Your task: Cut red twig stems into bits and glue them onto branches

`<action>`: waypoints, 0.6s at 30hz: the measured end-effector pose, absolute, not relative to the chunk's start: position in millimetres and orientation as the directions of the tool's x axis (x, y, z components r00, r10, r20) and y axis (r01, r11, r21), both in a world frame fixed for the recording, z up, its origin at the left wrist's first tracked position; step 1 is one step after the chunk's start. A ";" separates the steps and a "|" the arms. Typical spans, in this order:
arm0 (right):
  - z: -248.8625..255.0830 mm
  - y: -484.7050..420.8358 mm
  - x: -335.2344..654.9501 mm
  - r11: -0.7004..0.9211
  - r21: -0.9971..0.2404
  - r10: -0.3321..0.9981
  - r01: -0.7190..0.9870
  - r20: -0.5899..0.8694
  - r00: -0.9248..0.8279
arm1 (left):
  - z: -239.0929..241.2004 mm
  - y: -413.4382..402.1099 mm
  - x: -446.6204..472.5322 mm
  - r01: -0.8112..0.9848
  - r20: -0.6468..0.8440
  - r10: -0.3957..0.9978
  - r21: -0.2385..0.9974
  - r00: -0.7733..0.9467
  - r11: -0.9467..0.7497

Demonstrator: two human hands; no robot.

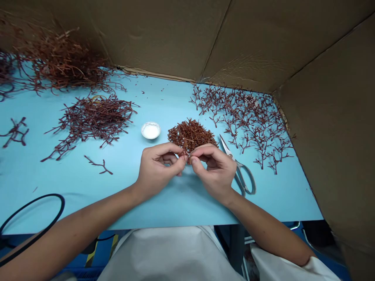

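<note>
My left hand (161, 164) pinches a small reddish-brown twig piece (185, 146) between thumb and forefinger. Its fingertips meet those of my right hand (215, 168), which is closed in a pinch at the same spot. What lies between the right fingertips is too small to make out. Just behind both hands sits a heap of short brown twig pieces (191, 132). A small white dish (150, 130) with white contents stands to the left of that heap. Scissors (238, 169) with grey handles lie beside my right hand, blades pointing away.
Branched brown twigs (246, 113) are spread at the back right. A pile of twigs (96, 117) and a larger tangle (61, 62) lie on the left. One loose twig (99, 165) rests nearer. Cardboard walls (164, 39) border the blue table (181, 207). A black cable (63, 203) loops at front left.
</note>
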State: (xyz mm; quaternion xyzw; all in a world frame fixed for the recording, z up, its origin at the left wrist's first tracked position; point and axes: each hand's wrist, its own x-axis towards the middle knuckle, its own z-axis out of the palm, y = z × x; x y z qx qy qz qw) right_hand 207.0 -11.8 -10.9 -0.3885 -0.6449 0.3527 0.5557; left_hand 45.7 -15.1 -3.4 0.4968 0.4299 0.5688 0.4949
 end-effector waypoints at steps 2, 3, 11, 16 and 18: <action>-11.5 -10.6 206.9 0.462 -0.879 0.887 0.122 0.456 -0.075 | -2.8 -15.4 45.8 -0.141 0.129 0.992 0.982 -0.007 -0.128; -11.6 -10.0 206.7 0.468 -0.875 0.884 0.126 0.463 -0.071 | -2.5 -15.5 45.6 -0.147 0.124 0.992 0.981 -0.002 -0.123; -13.5 -8.8 204.9 0.511 -0.849 0.859 0.131 0.506 -0.070 | -1.4 -14.1 43.4 -0.180 0.121 0.992 0.977 0.039 -0.112; -14.2 -9.8 204.3 0.522 -0.842 0.853 0.138 0.517 -0.068 | -2.8 -13.9 43.1 -0.182 0.121 0.991 0.977 0.050 -0.110; -14.5 -9.7 204.7 0.529 -0.836 0.848 0.146 0.524 -0.074 | -3.5 -14.1 43.0 -0.180 0.135 0.989 0.976 0.052 -0.124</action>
